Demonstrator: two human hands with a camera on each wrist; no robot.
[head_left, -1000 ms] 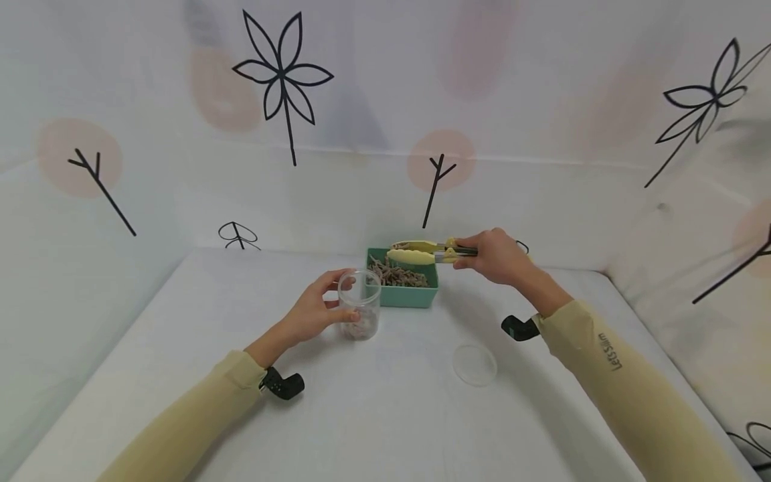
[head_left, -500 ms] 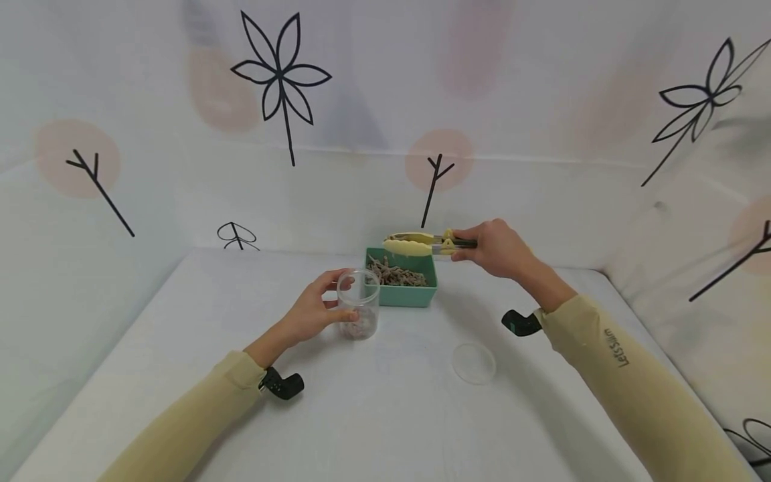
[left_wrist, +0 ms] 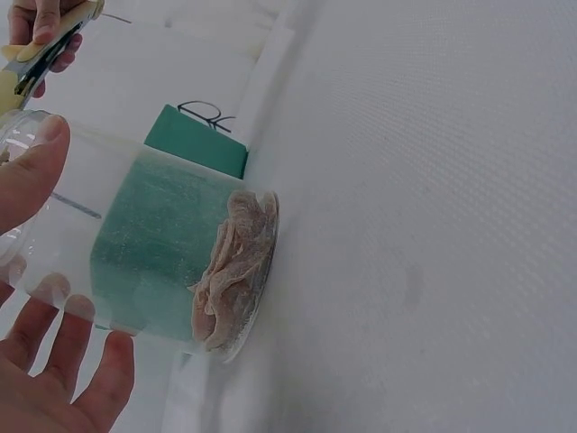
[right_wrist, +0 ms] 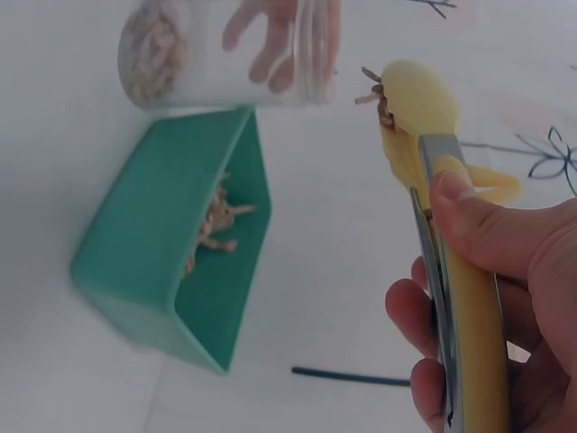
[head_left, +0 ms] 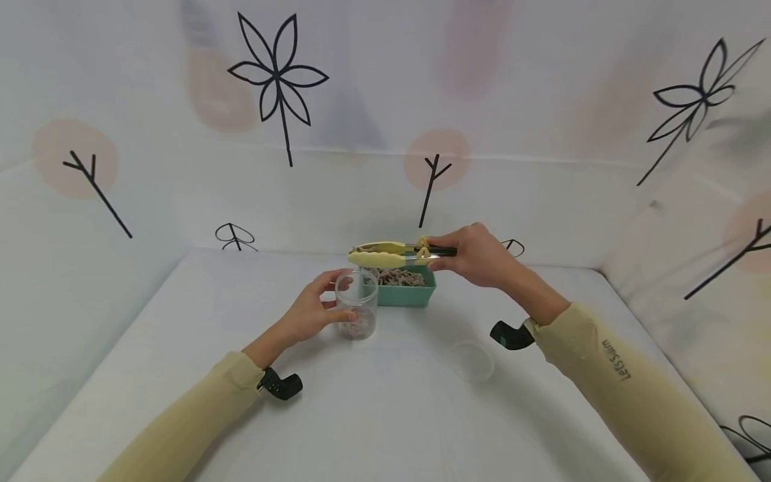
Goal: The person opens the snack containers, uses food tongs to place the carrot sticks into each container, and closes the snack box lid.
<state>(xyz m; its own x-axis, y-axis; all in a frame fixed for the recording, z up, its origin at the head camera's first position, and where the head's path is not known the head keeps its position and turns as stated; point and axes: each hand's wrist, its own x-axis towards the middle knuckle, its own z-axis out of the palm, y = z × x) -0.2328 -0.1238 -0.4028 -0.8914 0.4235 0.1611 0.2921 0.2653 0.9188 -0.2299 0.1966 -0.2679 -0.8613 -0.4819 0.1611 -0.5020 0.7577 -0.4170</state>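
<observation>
My left hand grips a clear plastic jar that stands upright on the table, thumb on the near side. Brownish dried strips lie at the jar's bottom. With my right hand I hold yellow-tipped tongs level above the jar's mouth and the green box. A few thin brown pieces stick out from between the tong heads. Behind the jar sits the green box, partly filled with more of these brown strips.
A round clear lid lies flat on the white table, right of the jar. A white cloth wall with printed flowers and twigs rises behind and at both sides.
My right hand lifted the tongs from over the green box, then carried them left toward the jar's mouth. The left hand and jar have stayed in place.
</observation>
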